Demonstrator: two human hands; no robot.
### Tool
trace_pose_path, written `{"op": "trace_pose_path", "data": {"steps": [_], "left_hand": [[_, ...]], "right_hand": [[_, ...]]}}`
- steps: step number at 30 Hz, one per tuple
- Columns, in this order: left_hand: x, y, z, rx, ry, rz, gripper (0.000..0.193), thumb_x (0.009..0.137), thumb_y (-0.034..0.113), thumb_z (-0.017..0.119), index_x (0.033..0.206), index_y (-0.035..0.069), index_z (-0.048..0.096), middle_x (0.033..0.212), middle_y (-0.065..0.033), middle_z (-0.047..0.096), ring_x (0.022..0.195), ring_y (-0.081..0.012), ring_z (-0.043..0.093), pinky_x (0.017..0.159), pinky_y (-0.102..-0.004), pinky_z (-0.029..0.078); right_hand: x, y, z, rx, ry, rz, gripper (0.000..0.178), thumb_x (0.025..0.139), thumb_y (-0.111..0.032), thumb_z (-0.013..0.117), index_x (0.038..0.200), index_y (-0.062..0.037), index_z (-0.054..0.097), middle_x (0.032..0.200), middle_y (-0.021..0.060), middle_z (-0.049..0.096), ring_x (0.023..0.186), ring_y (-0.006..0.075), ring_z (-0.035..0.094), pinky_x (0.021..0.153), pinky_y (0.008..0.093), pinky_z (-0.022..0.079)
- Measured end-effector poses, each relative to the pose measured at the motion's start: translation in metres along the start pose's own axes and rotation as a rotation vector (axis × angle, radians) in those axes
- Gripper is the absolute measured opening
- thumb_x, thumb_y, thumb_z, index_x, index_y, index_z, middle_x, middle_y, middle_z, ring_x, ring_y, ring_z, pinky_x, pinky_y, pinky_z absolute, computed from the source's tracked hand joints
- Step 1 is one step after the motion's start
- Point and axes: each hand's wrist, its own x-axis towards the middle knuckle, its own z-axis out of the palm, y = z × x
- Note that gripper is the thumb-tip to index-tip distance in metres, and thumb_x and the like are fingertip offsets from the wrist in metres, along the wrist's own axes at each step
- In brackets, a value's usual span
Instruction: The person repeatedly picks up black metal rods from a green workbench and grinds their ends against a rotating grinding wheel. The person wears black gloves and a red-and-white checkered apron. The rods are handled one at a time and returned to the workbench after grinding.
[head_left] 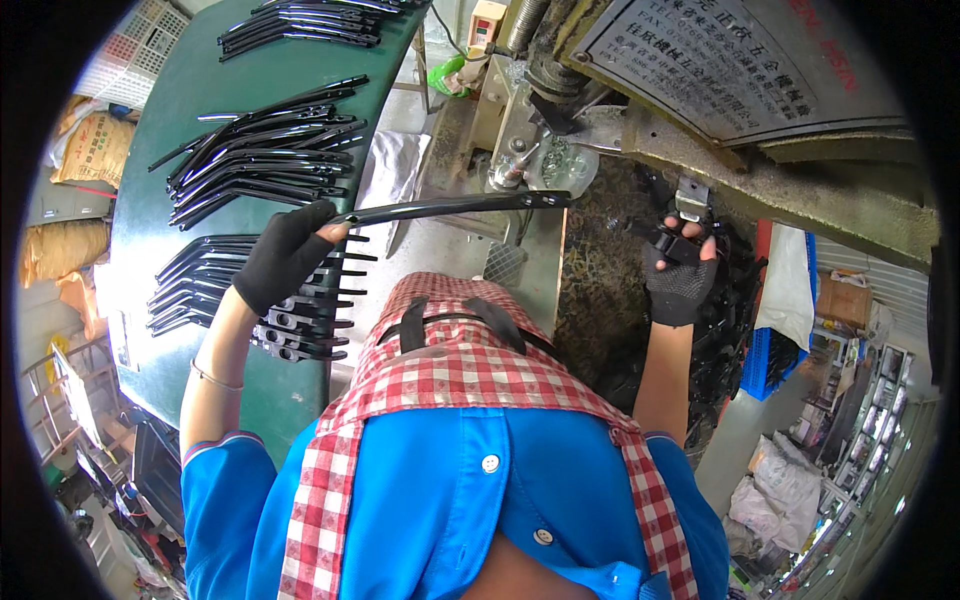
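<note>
My left hand [285, 252], in a black fingerless glove, is closed round one end of a glossy black tube [450, 207]. The tube points to the right, and small holes show near its far end. On the right, my right hand [682, 275], gloved the same way, has its fingers curled round a small black bracket-like part [672, 241]. Just beyond those fingertips is a shiny metal piece [692, 198]; whether they touch cannot be told. Many small black parts [725, 340] lie around and below my right hand.
Bent black tubes [265, 155] lie in rows on a green table [150, 215] at left. A machine [600, 130] with a label plate [690, 70] stands at the far right. Near it is a clear dish [562, 165] of small hardware. A blue crate [772, 360] stands right.
</note>
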Motion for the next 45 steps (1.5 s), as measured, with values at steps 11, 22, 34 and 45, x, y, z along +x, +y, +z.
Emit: {"op": "trace_pose_path", "data": {"steps": [11,22,34,45], "left_hand": [[-0.004,0.007,0.004,-0.14,-0.111,-0.07,0.037,0.097,0.033,0.054,0.084,-0.002,0.057,0.063,0.002,0.04,0.062,-0.0083,0.035,0.054,-0.0286,0.034],[-0.013,0.012,-0.015,0.224,0.022,0.037,0.037,0.095,0.037,0.054,0.09,0.0,0.058,0.061,-0.0176,0.051,0.054,-0.0348,0.05,0.053,-0.0405,0.039],[-0.011,-0.005,-0.007,-0.005,-0.129,-0.064,0.043,0.097,0.038,0.051,0.081,-0.002,0.053,0.059,-0.0101,0.04,0.058,-0.0173,0.034,0.055,-0.0348,0.036],[-0.003,-0.019,-0.002,-0.065,-0.186,-0.065,0.044,0.097,0.038,0.05,0.079,-0.002,0.052,0.058,-0.0046,0.036,0.059,-0.0136,0.032,0.053,-0.033,0.034]], "right_hand": [[0.018,0.037,0.059,-0.071,-0.082,0.064,0.038,0.084,-0.013,0.054,0.121,-0.003,0.052,0.117,0.022,0.057,0.103,0.0316,0.056,0.066,0.0382,0.051],[0.03,0.06,0.076,-0.544,0.289,0.286,0.024,0.097,-0.029,0.049,0.1,-0.006,0.054,0.071,0.0018,0.052,0.055,0.0079,0.044,0.048,0.0205,0.034],[0.03,0.089,0.101,-0.642,0.378,0.384,0.033,0.1,-0.033,0.042,0.093,-0.0038,0.055,0.053,-0.0039,0.04,0.037,0.0053,0.028,0.042,0.0218,0.024],[0.04,0.09,0.08,-0.749,0.288,0.141,0.023,0.099,-0.025,0.048,0.094,-0.003,0.054,0.063,0.0036,0.049,0.048,0.0081,0.04,0.046,0.0224,0.032]]}}
